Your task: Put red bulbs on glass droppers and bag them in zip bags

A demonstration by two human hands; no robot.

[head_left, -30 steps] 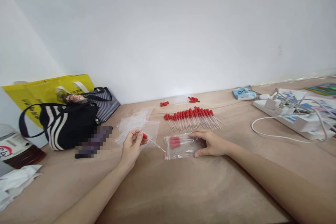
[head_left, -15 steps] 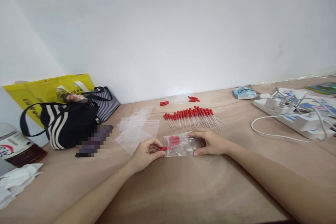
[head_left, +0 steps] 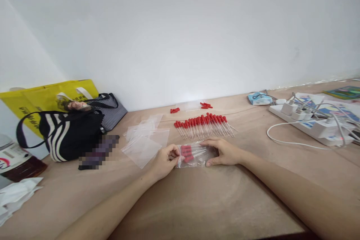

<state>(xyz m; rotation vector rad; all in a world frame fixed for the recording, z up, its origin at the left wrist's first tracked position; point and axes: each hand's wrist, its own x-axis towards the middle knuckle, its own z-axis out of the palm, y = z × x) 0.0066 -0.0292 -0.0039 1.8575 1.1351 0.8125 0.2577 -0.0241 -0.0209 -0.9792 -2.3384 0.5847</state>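
- Head view: clear zip bag [head_left: 197, 155] of red-capped droppers lies on the table [head_left: 213, 202], just in front of the dropper row [head_left: 204, 125].
- Left hand [head_left: 164, 161] pinches the bag's left edge.
- Right hand [head_left: 225, 152], fingers together, presses flat on the bag's right end.
- Empty bags [head_left: 144, 140] left of the bag.

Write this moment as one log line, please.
left hand: pinches mouth of small clear plastic zip bag | right hand: flat on bag | inside: red-bulbed glass droppers | surface: tan table
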